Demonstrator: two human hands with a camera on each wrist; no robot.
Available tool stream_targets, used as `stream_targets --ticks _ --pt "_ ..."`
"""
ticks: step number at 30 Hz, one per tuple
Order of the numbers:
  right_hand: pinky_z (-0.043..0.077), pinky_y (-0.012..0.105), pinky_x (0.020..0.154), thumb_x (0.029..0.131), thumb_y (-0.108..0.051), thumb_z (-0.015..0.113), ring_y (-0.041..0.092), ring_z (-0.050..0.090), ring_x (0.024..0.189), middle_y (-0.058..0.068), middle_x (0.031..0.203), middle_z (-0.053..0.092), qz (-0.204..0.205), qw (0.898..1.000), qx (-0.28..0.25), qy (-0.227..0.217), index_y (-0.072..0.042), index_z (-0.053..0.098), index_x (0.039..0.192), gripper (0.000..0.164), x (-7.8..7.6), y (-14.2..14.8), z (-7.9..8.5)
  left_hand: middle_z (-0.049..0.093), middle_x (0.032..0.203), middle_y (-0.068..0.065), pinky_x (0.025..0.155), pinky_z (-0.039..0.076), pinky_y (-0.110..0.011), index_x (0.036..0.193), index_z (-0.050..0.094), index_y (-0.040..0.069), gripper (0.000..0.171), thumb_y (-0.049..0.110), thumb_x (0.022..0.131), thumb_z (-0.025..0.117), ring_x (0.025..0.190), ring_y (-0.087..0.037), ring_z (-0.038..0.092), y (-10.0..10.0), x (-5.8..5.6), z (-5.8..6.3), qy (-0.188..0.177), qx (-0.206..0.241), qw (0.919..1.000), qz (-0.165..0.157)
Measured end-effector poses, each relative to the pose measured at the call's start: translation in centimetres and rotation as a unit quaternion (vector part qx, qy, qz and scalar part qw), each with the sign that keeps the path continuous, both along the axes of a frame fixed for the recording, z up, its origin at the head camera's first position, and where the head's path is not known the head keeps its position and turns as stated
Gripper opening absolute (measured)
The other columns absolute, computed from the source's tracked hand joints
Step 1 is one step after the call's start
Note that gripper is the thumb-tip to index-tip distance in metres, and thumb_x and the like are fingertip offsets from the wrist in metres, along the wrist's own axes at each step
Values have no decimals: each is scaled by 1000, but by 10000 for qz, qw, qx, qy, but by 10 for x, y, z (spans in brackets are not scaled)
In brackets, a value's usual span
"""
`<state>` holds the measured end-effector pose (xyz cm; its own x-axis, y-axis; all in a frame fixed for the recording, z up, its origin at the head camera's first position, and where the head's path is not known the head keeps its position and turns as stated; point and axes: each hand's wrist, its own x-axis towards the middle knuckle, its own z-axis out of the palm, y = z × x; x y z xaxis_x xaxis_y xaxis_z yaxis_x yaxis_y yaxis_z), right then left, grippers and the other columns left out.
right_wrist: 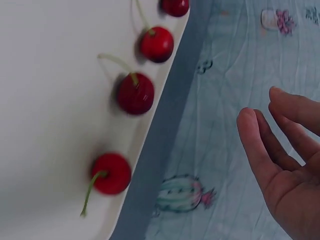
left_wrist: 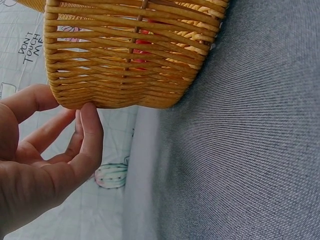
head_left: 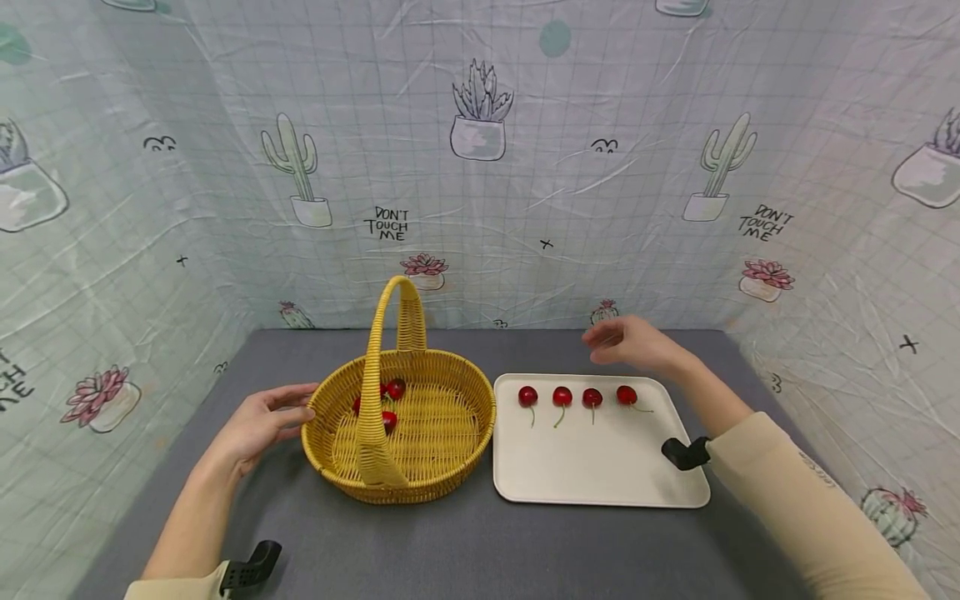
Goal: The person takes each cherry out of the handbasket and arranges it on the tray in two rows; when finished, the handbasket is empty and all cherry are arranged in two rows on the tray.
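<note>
A yellow wicker basket (head_left: 450, 467) with a tall arched handle stands left of centre, with red cherries (head_left: 396, 388) inside it, partly hidden behind the handle. At the basket's left rim my left hand (head_left: 258, 425) rests its fingertips, the fingers loosely bent; the left wrist view shows them against the woven side. To the right, a white rectangular tray (head_left: 585, 467) carries a row of several stemmed cherries (head_left: 562, 397) along its far side. Above and beyond the tray's far edge hovers my right hand (head_left: 637, 343), its fingers relaxed, with nothing between thumb and fingers in the right wrist view.
A grey cloth-covered table (head_left: 420, 550) lies under the basket and tray, which sit close side by side. Curtains printed with cacti (head_left: 480, 250) enclose the table at the back and both sides. Each wrist wears a black strap mount (head_left: 686, 452).
</note>
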<state>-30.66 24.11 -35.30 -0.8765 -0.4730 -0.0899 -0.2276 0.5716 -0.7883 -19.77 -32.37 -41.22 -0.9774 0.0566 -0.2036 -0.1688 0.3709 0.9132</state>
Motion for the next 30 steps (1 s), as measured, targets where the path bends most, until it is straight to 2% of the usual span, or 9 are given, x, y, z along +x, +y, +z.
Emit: stream_targets --ticks 5,19,26,30 --pt "54 47 96 96 -5 71 37 62 116 20 125 66 370 9991 -64 210 5 66 128 34 -2 -32 2 47 146 -27 95 56 -45 155 41 -4 61 14 102 65 118 -20 59 1 0 1 1 -59 10000 -15" --pt "57 35 90 94 -5 74 23 68 105 8 115 71 1209 9906 268 589 -2 71 121 27 0 -122 8 48 145 -27 96 55 -46 155 41 -4 61 14 102 65 114 -14 59 1 -1 3 -25 -54 10000 -13" --pt "58 29 85 95 -6 73 20 69 102 15 117 70 1776 9822 292 541 3 69 125 31 4 -159 -4 48 146 -25 96 56 -43 154 42 -3 61 15 101 67 113 -10 59 -1 -1 2 -40 -3 10000 -3" --pt "56 27 85 96 -7 73 16 68 99 12 113 71 1972 9778 373 598 0 70 123 29 8 -178 -15 47 146 -25 96 56 -43 154 43 -2 62 17 101 68 113 -9 59 -2 -1 1 -60 30 10000 -10"
